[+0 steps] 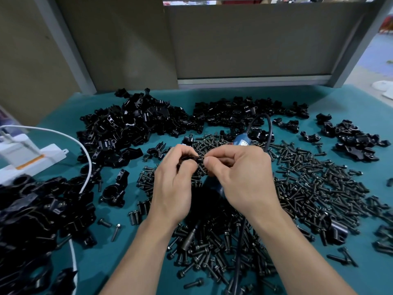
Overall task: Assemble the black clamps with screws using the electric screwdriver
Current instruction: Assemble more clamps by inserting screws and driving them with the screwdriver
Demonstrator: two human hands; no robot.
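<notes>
My left hand [173,184] grips a black clamp [190,160] above the middle of the teal table [119,258]. My right hand [242,177] pinches at the clamp's right side, where a small dark part, perhaps a screw, sits between thumb and forefinger; I cannot tell which. The blue electric screwdriver [241,141] lies on the table under my right hand, mostly hidden, its bit end [190,238] poking out below among loose black screws [308,184].
Heaps of black clamp parts lie at the back left [131,124], back centre [240,111], right [353,137] and near left [32,216]. A white device [25,152] with a white cable [85,154] stands at the left. Grey panels wall the table's back.
</notes>
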